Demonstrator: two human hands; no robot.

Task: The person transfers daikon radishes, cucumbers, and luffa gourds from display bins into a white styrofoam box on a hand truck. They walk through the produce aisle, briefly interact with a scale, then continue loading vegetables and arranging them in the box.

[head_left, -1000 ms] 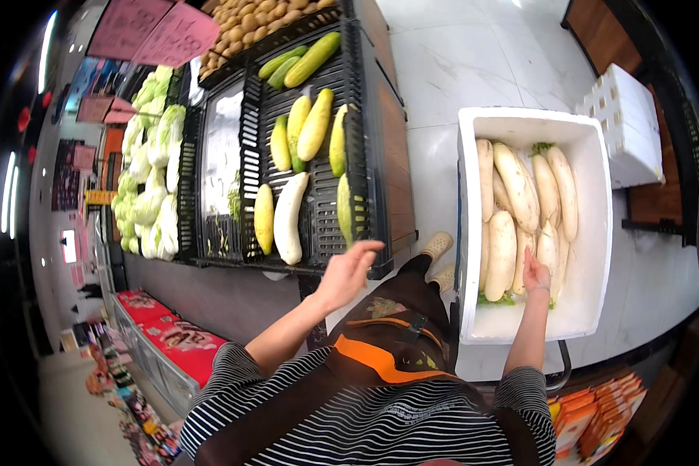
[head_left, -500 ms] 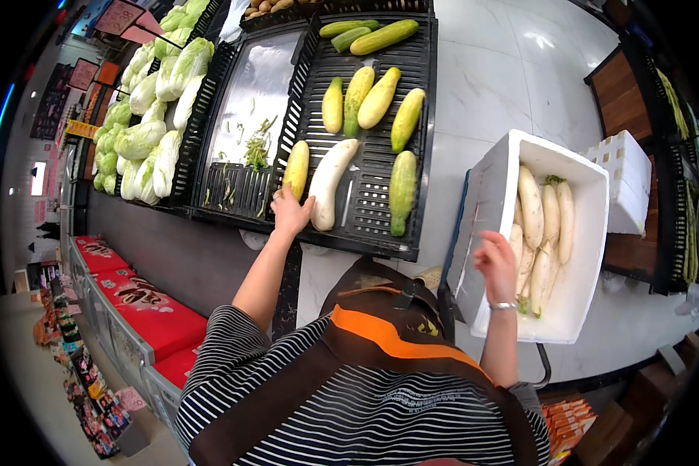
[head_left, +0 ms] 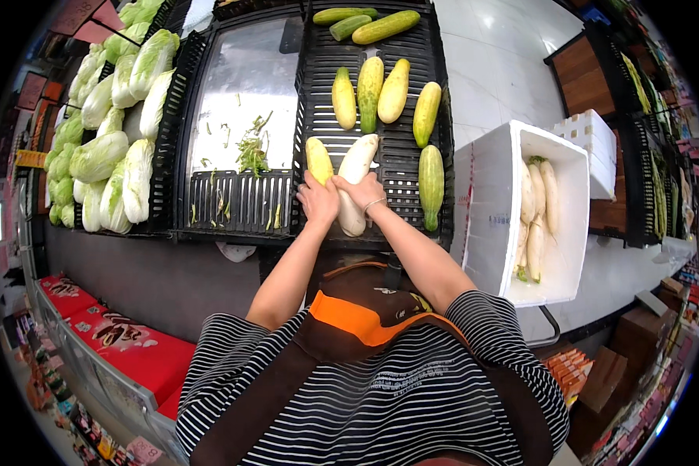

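Side by side in the black slotted tray lie a yellow cucumber and a thick white radish. My left hand is closed over the near end of the cucumber, hiding that end. My right hand, a bracelet at its wrist, grips the middle of the radish, thumb toward my left hand. Both vegetables rest on the tray, their far ends pointing away from me. Beyond them lie several more yellow and green cucumbers, with one greener cucumber along the right side.
To my right stands a white foam box holding several white radishes. Left of the tray is a metal-lined bin with leafy scraps. Further left are heaped Chinese cabbages. Red-topped cases stand behind at lower left.
My right hand has come left from the foam box onto the white radish and taken hold of it. My left hand stays at the yellow cucumber. The view has shifted slightly.
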